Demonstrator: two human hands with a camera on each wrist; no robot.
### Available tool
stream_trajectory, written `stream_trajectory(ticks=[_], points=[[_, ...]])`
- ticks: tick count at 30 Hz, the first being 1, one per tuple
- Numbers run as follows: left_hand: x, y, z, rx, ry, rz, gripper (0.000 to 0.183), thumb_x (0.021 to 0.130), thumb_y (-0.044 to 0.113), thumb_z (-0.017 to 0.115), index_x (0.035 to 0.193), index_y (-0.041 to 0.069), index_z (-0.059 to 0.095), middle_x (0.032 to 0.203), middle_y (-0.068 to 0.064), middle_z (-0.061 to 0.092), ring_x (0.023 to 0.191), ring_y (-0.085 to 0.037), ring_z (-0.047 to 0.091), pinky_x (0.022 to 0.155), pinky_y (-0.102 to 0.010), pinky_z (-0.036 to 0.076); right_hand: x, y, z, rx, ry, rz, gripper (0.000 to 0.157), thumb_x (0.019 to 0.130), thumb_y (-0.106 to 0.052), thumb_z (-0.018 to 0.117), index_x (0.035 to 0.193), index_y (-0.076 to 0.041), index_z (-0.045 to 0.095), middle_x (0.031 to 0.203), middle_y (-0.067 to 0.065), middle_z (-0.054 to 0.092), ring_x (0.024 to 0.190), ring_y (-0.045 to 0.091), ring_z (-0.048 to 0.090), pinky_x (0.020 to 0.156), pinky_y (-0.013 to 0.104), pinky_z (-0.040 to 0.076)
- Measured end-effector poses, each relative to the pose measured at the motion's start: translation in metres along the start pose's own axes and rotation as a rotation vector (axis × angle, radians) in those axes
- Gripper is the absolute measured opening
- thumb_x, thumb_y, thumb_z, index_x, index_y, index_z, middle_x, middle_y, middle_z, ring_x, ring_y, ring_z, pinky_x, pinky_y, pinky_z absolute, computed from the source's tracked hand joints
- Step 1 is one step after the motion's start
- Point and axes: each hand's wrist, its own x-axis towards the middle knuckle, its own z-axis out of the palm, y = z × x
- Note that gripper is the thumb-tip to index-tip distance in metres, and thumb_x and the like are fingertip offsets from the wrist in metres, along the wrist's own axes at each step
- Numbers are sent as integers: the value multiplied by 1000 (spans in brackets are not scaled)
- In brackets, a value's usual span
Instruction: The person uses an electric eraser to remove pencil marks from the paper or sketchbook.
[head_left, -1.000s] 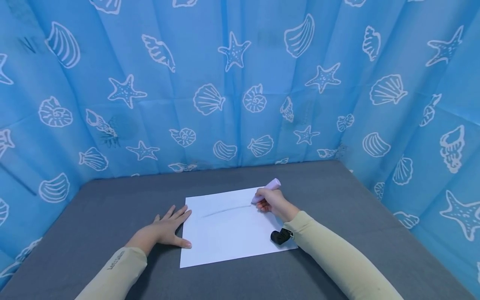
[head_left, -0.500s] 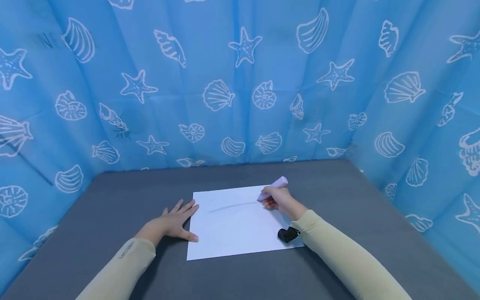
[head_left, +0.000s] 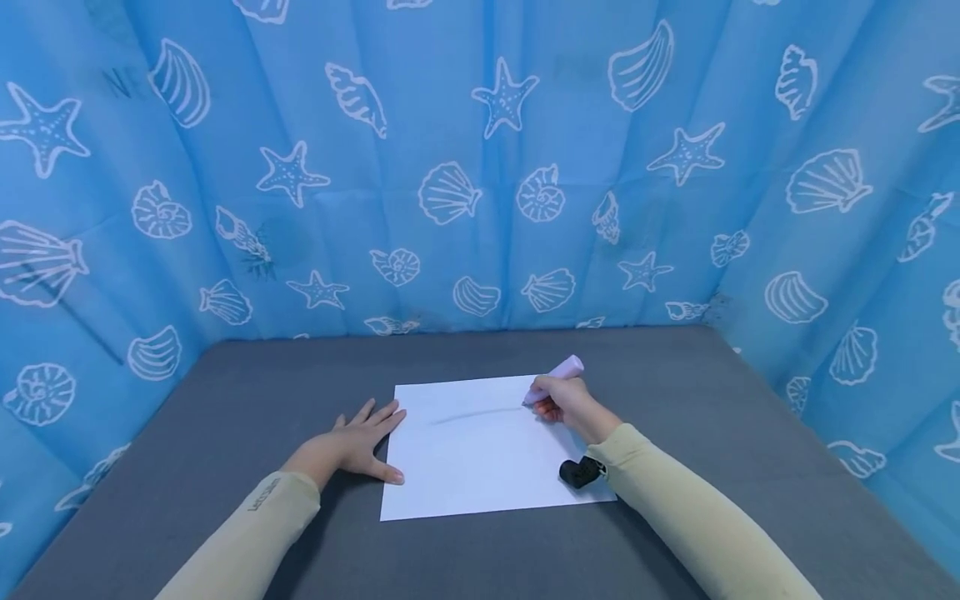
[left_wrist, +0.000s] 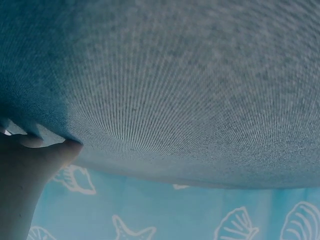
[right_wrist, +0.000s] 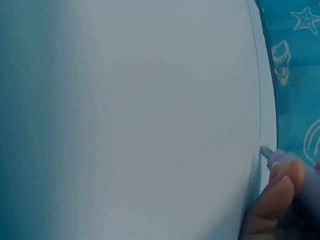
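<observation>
A white sheet of paper (head_left: pixel 480 467) lies on the grey tabletop, with one thin, slightly curved line across its upper half. My right hand (head_left: pixel 567 404) pinches a lilac marker (head_left: pixel 566 369) near the sheet's upper right. In the right wrist view, the marker's tip (right_wrist: pixel 266 150) meets the end of the drawn line, and fingers (right_wrist: pixel 280 195) curl round the barrel. My left hand (head_left: pixel 358 444) rests with spread fingers at the paper's left edge. Only part of that left hand (left_wrist: pixel 35 160) shows in the left wrist view.
A small black device (head_left: pixel 580 472) is strapped at the right wrist, over the paper's lower right. Grey cloth-like tabletop (head_left: pixel 465 558) surrounds the sheet. Blue curtain (head_left: pixel 450 125) with white shell and starfish prints hangs behind and at both sides.
The whole scene shifts rightward in the head view as the camera turns. Both hands keep nearly the same place on the paper, and the line looks much the same.
</observation>
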Motion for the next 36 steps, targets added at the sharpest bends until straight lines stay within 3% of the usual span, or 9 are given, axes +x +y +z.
stream_trajectory(ticks=[12, 18, 28, 36], points=[[-11, -2, 4, -32, 11, 32, 112, 73, 66, 73, 156, 11, 21, 162, -13, 10, 145, -45, 1, 104, -74, 4, -7, 6, 6, -7, -48, -7, 25, 91, -12, 60, 106, 8, 55, 67, 8, 56, 52, 12, 51, 51, 21, 45], [-11, 0, 1, -54, 1, 39, 113, 73, 66, 72, 156, 10, 19, 162, -15, 8, 145, -46, -2, 103, -75, 1, -4, 6, 1, 83, -55, -14, 26, 92, -12, 58, 107, 9, 57, 74, 11, 59, 57, 15, 55, 55, 24, 50], [-4, 2, 2, -26, 3, 39, 112, 74, 66, 72, 156, 12, 19, 162, -13, 9, 145, -45, 0, 104, -74, 4, -4, 4, 0, 16, -12, -23, 25, 88, -11, 60, 105, 8, 55, 67, 8, 55, 54, 13, 50, 52, 22, 44], [-3, 0, 3, -17, 9, 45, 112, 73, 65, 73, 156, 12, 20, 162, -13, 9, 145, -45, 0, 103, -75, 4, -5, 5, 0, -22, -44, -21, 23, 89, -11, 61, 103, 7, 57, 65, 7, 56, 52, 12, 51, 51, 22, 45]])
